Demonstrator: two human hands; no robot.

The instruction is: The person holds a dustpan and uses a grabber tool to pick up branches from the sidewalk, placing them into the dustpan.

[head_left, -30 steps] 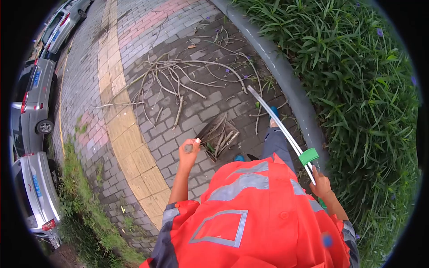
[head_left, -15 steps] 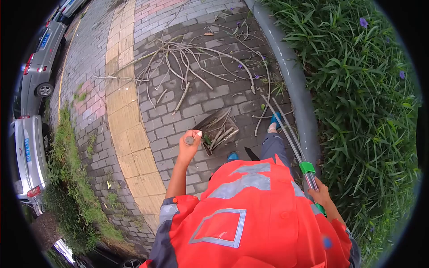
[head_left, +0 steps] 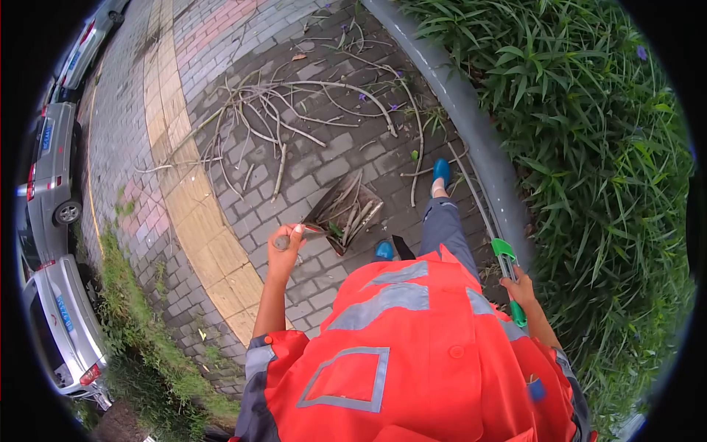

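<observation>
My left hand (head_left: 283, 250) is closed around the round-ended handle (head_left: 280, 241) of a dustpan (head_left: 374, 210). The handle points almost straight at the camera, so most of its length is hidden. Inside the dustpan lie several cut sticks (head_left: 359, 221) and a bit of green leaf. On the other side, my right hand (head_left: 521, 287) grips long metal litter tongs (head_left: 479, 195) by their green handle. Their arms reach forward along the curb, and their tips are near a thin twig (head_left: 456, 156).
Bare branches (head_left: 272, 96) spread over the grey brick pavement ahead. A yellow tactile strip (head_left: 199, 214) runs along the left. Parked cars (head_left: 62, 324) stand beyond a grassy strip. At right, a grey curb (head_left: 471, 118) borders dense green plants (head_left: 582, 184). My blue shoes (head_left: 441, 173) are on the bricks.
The tongs' two arms, spread apart before, now look close together. My left hand and the dustpan have shifted slightly left in view. The blue shoe by the curb shows more fully.
</observation>
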